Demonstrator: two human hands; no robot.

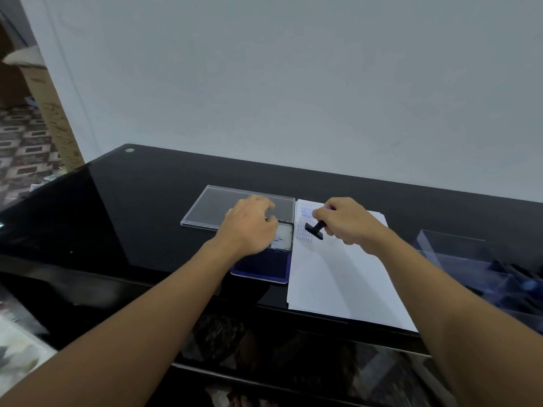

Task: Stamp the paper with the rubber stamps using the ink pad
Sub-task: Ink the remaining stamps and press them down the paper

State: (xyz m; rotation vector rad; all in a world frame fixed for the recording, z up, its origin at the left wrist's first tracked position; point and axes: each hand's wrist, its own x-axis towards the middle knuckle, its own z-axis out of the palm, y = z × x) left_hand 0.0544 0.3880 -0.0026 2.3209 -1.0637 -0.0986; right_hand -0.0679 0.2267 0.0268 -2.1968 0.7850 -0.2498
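Observation:
White paper (343, 277) lies on a black glass table (141, 207), with blue stamped words near its top left corner. My right hand (345, 220) grips a black rubber stamp (315, 229) by its handle, tilted just above the paper beside the printed words. An open ink pad (261, 268) with a dark blue pad sits left of the paper, its lid (284, 236) raised at the far side. My left hand (249, 227) rests on the lid, fingers curled over its top edge.
A clear plastic cover (217, 207) lies flat behind the ink pad. A clear plastic box (458, 254) holding several dark stamps stands at the right edge. A cardboard box leans at the far left, off the table.

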